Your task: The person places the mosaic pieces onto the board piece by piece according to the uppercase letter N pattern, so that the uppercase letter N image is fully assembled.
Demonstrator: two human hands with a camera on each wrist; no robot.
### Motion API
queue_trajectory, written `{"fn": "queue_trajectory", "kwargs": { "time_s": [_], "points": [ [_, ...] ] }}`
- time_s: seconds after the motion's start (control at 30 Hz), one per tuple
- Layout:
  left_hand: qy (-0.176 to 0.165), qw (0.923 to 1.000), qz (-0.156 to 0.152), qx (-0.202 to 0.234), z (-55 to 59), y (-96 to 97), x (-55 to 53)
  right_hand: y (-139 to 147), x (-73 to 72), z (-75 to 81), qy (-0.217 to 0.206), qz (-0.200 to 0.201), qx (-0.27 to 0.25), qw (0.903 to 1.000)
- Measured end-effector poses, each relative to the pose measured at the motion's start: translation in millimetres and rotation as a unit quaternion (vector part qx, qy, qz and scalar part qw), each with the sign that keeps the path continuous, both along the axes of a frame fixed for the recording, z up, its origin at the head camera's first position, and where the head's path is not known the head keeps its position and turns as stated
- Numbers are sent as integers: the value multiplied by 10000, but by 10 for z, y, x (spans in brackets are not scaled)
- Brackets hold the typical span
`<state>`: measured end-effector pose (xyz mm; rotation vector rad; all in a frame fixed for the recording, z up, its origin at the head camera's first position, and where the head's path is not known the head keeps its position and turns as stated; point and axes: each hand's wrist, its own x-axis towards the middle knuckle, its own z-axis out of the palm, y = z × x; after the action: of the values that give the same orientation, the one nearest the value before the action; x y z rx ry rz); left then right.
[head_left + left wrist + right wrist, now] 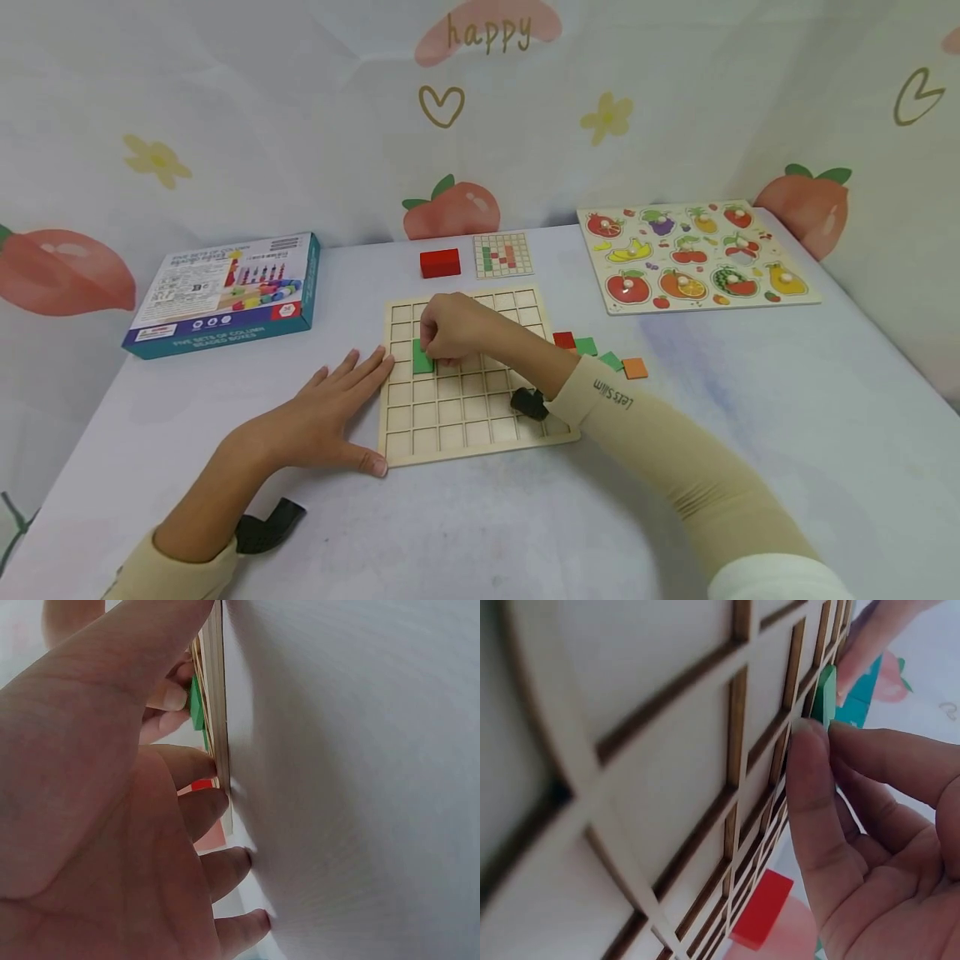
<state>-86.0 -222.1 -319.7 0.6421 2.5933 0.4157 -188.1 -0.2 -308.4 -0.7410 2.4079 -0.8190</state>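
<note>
A wooden grid board (450,412) lies flat on the table. My right hand (459,327) is over its upper left part, pinching a green square tile (825,694) between thumb and index finger, right at the grid. Part of the green (422,358) shows beside these fingertips in the head view; the rest is hidden by the hand. The left hand (318,421) rests with spread fingers along the board's left edge, its thumb at the near corner. In the left wrist view, the green tile (196,703) stands slightly tilted above the board.
Loose red, green and orange tiles (635,368) lie right of the board, partly behind the right forearm. Beyond the board are a red block (440,263) and a small pattern card (502,255). A boxed bead set (225,292) lies left, a fruit puzzle (693,258) right.
</note>
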Motion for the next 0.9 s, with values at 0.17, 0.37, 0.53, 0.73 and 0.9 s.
{"fn": "queue_trajectory", "kwargs": {
  "time_s": [0.17, 0.37, 0.53, 0.73, 0.9],
  "points": [
    [-12, 10000, -5, -22, -4, -4, -1, -11, 41, 5, 449, 189, 340, 9982],
    [-2, 10000, -31, -2, 1, -3, -3, 34, 70, 17, 592, 354, 309, 9971],
    [27, 10000, -28, -29, -6, 7, -1, 255, 54, 52, 594, 326, 115, 9976],
    [93, 9999, -40, -114, -10, 9, -6, 711, 28, 151, 410, -114, -3, 9991],
    [121, 9999, -51, -66, -16, 4, -1, 1107, 53, 171, 236, -467, 170, 9985]
  ]
}}
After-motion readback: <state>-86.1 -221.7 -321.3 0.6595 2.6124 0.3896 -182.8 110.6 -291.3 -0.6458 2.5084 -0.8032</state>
